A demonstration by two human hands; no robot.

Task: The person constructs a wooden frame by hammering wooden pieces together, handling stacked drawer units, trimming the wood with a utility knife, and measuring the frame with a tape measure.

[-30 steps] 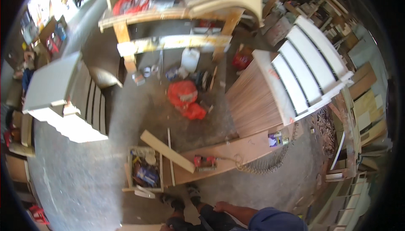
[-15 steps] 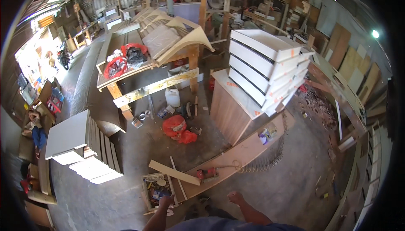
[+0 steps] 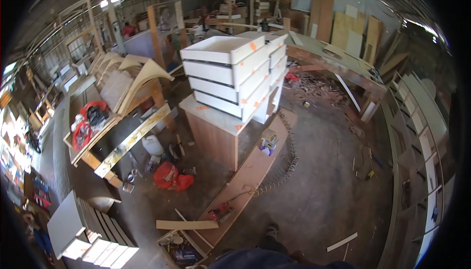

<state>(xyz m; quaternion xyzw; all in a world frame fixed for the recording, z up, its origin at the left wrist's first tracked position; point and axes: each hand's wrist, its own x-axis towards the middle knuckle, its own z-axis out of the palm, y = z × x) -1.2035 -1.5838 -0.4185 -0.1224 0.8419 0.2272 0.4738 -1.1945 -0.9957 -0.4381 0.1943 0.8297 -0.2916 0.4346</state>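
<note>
Down on the brown board, near the person's shoe, lies a red nail gun, coiled hose trailing from it; a pale plank reaches close to it; a tool tray sits beside the board's near end; the hands barely show by the dark shirt, so I cannot tell if they hold anything.

The left fisheye camera on my head is looking forward and down across the floor, catching my shoe and the wooden toolbox up close, facing the white drawers farther off, and bending the shelving frame along its right rim.
</note>
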